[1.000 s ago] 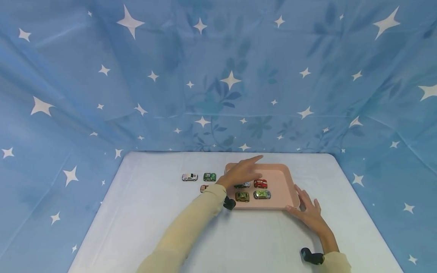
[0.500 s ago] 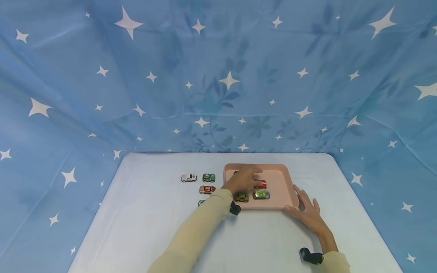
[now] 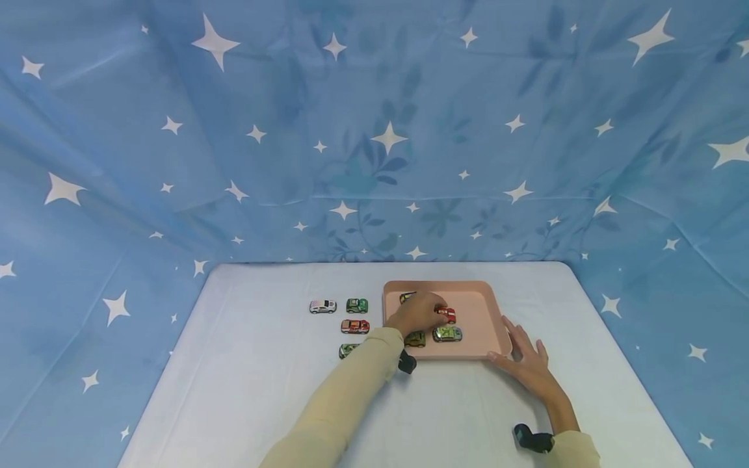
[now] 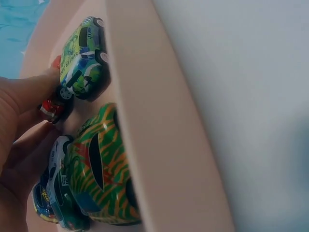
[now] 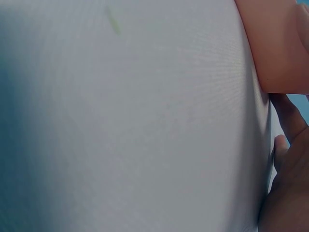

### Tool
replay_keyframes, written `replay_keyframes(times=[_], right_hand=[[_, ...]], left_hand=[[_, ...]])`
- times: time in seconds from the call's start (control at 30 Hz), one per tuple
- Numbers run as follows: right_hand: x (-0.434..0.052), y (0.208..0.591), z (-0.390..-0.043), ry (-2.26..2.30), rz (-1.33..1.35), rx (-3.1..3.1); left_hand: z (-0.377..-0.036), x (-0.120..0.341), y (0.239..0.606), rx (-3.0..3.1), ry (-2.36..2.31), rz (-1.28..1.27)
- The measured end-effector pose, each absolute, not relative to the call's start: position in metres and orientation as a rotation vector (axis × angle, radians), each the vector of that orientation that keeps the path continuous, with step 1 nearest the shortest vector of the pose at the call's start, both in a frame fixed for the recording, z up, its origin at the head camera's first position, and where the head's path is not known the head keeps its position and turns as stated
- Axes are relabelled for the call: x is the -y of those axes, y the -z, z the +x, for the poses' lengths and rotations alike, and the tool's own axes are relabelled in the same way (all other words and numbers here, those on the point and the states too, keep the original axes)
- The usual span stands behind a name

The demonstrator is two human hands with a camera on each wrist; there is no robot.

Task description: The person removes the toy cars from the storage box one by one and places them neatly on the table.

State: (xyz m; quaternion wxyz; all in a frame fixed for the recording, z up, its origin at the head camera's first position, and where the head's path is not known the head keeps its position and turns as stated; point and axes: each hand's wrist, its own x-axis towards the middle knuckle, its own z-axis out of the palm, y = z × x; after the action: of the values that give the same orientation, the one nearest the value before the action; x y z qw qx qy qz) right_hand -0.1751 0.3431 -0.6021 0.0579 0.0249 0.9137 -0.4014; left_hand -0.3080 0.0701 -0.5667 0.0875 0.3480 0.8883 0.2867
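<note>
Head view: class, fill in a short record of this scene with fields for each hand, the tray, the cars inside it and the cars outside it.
left hand: over the tray, fingers touching the red car
right hand: flat on the table, at the tray's near right corner
tray: pink, shallow, on the white table
cars in tray: red car, silver-green car, olive car; others partly hidden by the hand
cars outside: four on the left, including a white car

We've got our left hand (image 3: 419,314) reached out across the body, fingers curled down with the fingertips (image 4: 46,79) bunched together. Our right hand (image 3: 529,364) lies flat, palm down, fingers straight and a bit spread. Both forearms are in pale yellow sleeves (image 3: 345,390).
</note>
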Motion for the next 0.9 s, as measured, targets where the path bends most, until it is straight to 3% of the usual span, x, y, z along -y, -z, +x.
replay_keyframes(times=[0.9], right_hand=[[-0.34,0.598,-0.177,1.178,0.079,-2.779]], left_hand=[[-0.307,-0.064,0.541,-2.589,-0.935,1.076]])
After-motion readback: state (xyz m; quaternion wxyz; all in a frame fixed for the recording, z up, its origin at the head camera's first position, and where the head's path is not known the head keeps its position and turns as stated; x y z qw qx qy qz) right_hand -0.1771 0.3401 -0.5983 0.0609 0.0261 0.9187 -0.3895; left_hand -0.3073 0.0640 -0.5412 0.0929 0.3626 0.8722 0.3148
